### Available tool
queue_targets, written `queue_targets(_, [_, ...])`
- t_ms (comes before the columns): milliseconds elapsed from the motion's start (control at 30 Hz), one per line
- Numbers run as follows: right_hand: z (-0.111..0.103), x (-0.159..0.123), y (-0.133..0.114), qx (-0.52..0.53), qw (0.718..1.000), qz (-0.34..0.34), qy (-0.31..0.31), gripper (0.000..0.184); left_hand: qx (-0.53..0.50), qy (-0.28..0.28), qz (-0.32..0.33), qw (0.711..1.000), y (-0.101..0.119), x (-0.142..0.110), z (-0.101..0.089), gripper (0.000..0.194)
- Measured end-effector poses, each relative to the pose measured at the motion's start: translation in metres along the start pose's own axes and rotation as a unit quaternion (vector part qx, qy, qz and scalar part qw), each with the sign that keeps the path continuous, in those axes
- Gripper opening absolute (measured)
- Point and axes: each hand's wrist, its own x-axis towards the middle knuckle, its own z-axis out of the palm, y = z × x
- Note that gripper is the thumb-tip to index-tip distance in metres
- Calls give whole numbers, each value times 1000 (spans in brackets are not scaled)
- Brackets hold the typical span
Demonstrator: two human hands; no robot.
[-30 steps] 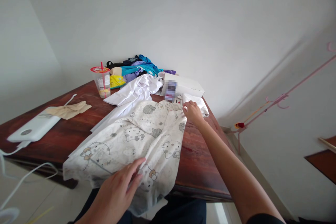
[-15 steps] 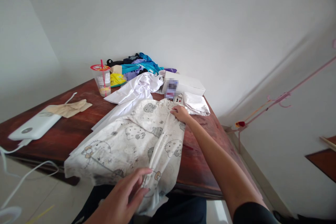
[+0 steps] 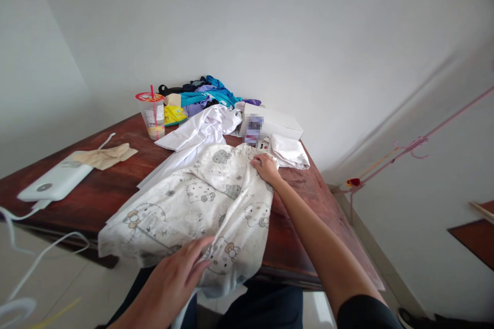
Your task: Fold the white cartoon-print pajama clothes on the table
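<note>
A white garment (image 3: 216,205) printed with grey cartoon cat faces lies spread over the near part of the table, its front edge hanging over. My left hand (image 3: 179,270) pinches a bit of its cloth between thumb and fingers at that front edge. At the garment's gathered far end, my right hand (image 3: 265,165) rests with curled fingers closed on the fabric. A soft crease runs through the cloth between both hands. Under its left side lies a plain white garment (image 3: 204,126), partly covered.
On the wooden table (image 3: 116,190) are a white power bank (image 3: 57,180) with cables, a beige cloth (image 3: 108,157), and a plastic cup (image 3: 152,118) with a straw. Behind stand a clothes pile (image 3: 208,93) and white box (image 3: 274,121), beside a folded white cloth (image 3: 289,151).
My left hand has shifted slightly left, and the raised fold near it has flattened, spreading the garment's front right part. My right hand stays at the far end. The view has shifted slightly.
</note>
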Motion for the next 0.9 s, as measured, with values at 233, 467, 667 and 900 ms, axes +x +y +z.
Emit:
queue_targets(233, [-25, -69, -39, 40, 995, -90, -27, 48, 90, 12, 33, 995, 27, 30, -31, 40])
queue_targets(467, [-2, -103, -54, -37, 978, -73, -191, 73, 135, -53, 192, 971, 63, 115, -7, 46])
queue_targets(667, [8, -91, -49, -57, 987, -75, -129, 70, 138, -121, 356, 916, 54, 145, 39, 81])
queue_targets(900, [4, -62, -33, -17, 984, -71, -163, 73, 66, -237, 398, 884, 42, 146, 48, 79])
